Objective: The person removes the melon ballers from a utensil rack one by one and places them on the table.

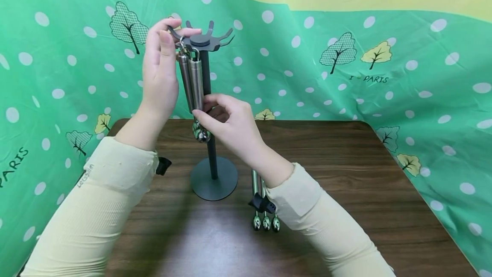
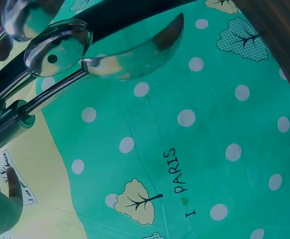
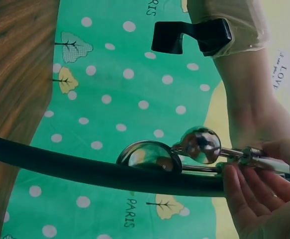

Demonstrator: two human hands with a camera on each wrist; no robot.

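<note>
Two steel spoons [image 1: 196,80] with thick tubular handles hang by loops from the dark hook rack [image 1: 210,45] on a round-based stand. My right hand [image 1: 234,119] pinches the front handle near its lower end, as the right-wrist view shows. My left hand [image 1: 159,63] is up at the rack's left side, its fingers extended, the index reaching behind a hook and the thumb upright beside it. In the left wrist view, shiny bowls [image 2: 135,62] point away from the handles. In the right wrist view, a rounded bowl [image 3: 149,157] lies along the dark pole [image 3: 85,167].
The stand's round base [image 1: 214,178] rests on the brown wooden table [image 1: 326,161]. Several more steel utensils [image 1: 266,222] lie side by side at its right, partly covered by my right forearm. A green dotted cloth [image 1: 288,67] hangs behind and at the sides.
</note>
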